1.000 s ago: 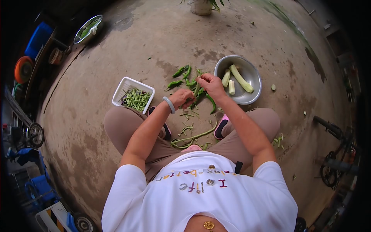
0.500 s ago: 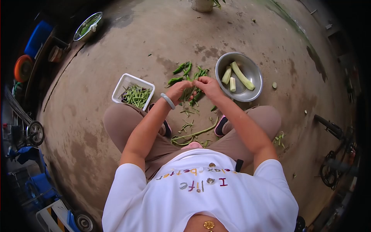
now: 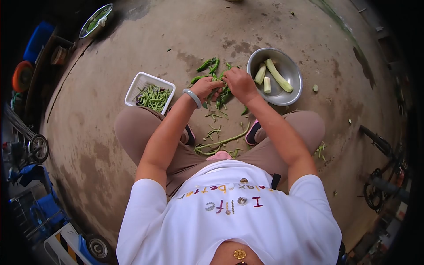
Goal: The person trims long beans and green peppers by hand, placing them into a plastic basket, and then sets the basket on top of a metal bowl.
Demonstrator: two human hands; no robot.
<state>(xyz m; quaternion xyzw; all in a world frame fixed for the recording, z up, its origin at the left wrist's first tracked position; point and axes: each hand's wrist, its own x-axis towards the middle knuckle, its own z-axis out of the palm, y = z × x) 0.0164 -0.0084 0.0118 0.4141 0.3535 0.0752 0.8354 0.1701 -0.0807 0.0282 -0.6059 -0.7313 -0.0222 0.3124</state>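
My left hand (image 3: 206, 89), with a pale bangle at the wrist, is closed around green beans (image 3: 211, 98), partly hidden by its fingers. Just to its right, my right hand (image 3: 240, 85) has its fingers pinched together near the left thumb; what lies between those fingertips is too small to make out. Green peppers (image 3: 214, 65) lie on the ground beyond the hands. Short bean pieces (image 3: 213, 131) are scattered on the near side. A white plastic basket (image 3: 132, 90) to the left holds many cut green beans (image 3: 153, 97) and some dark pieces.
A metal basin (image 3: 289, 98) on the right contains peeled pale-green vegetable pieces (image 3: 277, 76). Long beans (image 3: 225, 140) lie between my feet. Another bowl (image 3: 84, 33) with greens stands far left. Wheeled items (image 3: 39, 148) line the left edge; a bicycle-like object (image 3: 375, 141) is at right.
The view has tilted slightly, so the ground items sit higher in the picture. Both hands stay close together; the right fingers have shifted a little against the left hand.
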